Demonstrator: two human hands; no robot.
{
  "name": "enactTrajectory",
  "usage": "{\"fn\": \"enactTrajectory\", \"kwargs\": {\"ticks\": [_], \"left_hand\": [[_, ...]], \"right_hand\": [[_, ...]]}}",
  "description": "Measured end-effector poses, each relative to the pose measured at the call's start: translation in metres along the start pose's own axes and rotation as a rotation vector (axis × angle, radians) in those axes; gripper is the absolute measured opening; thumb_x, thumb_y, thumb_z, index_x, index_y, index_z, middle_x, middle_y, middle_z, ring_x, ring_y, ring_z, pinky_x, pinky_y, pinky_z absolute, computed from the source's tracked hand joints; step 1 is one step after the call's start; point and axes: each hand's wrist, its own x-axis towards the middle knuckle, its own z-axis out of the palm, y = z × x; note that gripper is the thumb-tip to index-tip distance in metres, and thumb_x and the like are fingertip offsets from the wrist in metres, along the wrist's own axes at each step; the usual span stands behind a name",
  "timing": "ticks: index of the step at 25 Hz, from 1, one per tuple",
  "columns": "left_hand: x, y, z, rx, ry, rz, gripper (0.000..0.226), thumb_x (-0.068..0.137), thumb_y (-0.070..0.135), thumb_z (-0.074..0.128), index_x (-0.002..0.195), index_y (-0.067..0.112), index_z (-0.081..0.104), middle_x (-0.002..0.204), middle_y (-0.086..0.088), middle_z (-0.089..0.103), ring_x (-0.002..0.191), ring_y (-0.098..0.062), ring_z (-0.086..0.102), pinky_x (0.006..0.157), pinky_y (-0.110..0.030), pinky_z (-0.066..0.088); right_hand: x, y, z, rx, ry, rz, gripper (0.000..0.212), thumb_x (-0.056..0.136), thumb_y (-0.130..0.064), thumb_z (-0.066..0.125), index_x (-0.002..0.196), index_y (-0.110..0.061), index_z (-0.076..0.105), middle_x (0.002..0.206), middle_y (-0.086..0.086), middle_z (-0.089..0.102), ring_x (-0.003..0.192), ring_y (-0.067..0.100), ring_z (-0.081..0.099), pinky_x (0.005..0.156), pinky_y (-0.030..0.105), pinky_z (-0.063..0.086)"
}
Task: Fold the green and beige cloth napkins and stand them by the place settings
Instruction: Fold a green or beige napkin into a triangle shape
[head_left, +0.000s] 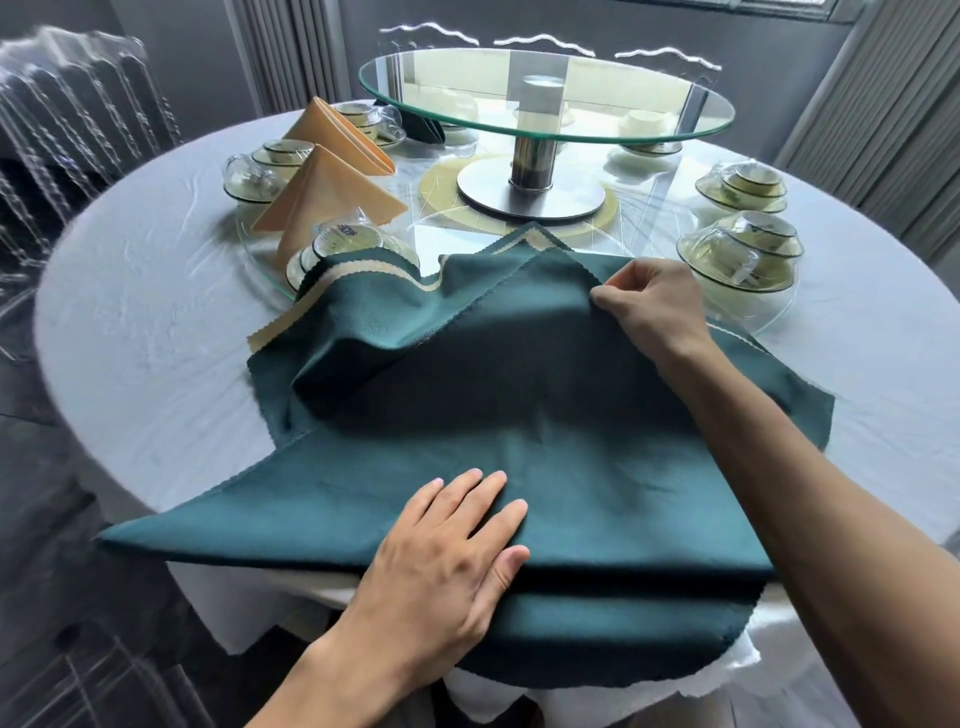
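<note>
A dark green napkin (519, 426) lies spread over a stack of green and beige napkins (291, 332) at the near edge of the round table. My left hand (447, 551) presses flat on its near folded edge. My right hand (649, 301) pinches the napkin's far corner and lifts it off the stack. Two beige napkins (332, 192) stand folded as cones at the left, by wrapped place settings. A folded dark green napkin (426, 130) stands behind them, partly hidden by the glass turntable.
A glass turntable (545, 98) on a steel stand (530, 192) fills the table's middle. Wrapped bowl-and-cup settings sit at the left (260, 171), the near left (343, 244) and the right (743, 254). Clear chairs (78, 104) ring the white tablecloth (145, 312).
</note>
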Motion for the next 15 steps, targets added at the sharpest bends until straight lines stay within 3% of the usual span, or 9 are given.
{"fn": "enactTrajectory", "kwargs": {"ticks": [4, 8, 11, 15], "left_hand": [[-0.001, 0.002, 0.001, 0.074, -0.017, -0.020, 0.047, 0.099, 0.040, 0.036, 0.137, 0.021, 0.057, 0.145, -0.006, 0.052, 0.136, -0.024, 0.047, 0.111, -0.044, 0.026], [0.004, 0.016, 0.000, 0.114, -0.017, -0.064, 0.053, 0.091, 0.030, 0.040, 0.136, 0.008, 0.057, 0.144, -0.014, 0.053, 0.136, -0.029, 0.047, 0.112, -0.043, 0.024], [0.008, 0.028, 0.006, 0.063, -0.029, -0.086, 0.055, 0.095, 0.039, 0.036, 0.137, 0.010, 0.057, 0.144, -0.012, 0.053, 0.137, -0.027, 0.047, 0.111, -0.041, 0.024], [0.008, 0.030, 0.017, 0.063, -0.053, -0.095, 0.058, 0.098, 0.047, 0.033, 0.146, 0.017, 0.048, 0.153, -0.012, 0.043, 0.143, -0.027, 0.037, 0.112, -0.041, 0.021]], "right_hand": [[0.005, -0.006, 0.004, -0.009, 0.013, -0.004, 0.006, 0.073, -0.019, 0.076, 0.076, -0.016, 0.071, 0.068, -0.007, 0.065, 0.056, -0.003, 0.052, 0.047, 0.007, 0.035], [0.007, -0.002, 0.011, 0.089, 0.031, -0.042, 0.012, 0.076, -0.015, 0.078, 0.082, -0.016, 0.068, 0.069, -0.005, 0.063, 0.059, 0.003, 0.055, 0.054, 0.011, 0.041], [0.007, 0.002, 0.014, 0.106, 0.067, -0.078, 0.012, 0.078, -0.014, 0.077, 0.085, -0.015, 0.067, 0.074, 0.001, 0.066, 0.066, 0.010, 0.059, 0.063, 0.021, 0.049], [0.004, 0.003, 0.015, 0.079, 0.074, -0.116, 0.011, 0.081, -0.013, 0.074, 0.085, -0.016, 0.064, 0.070, -0.005, 0.062, 0.066, 0.010, 0.058, 0.063, 0.019, 0.049]]}}
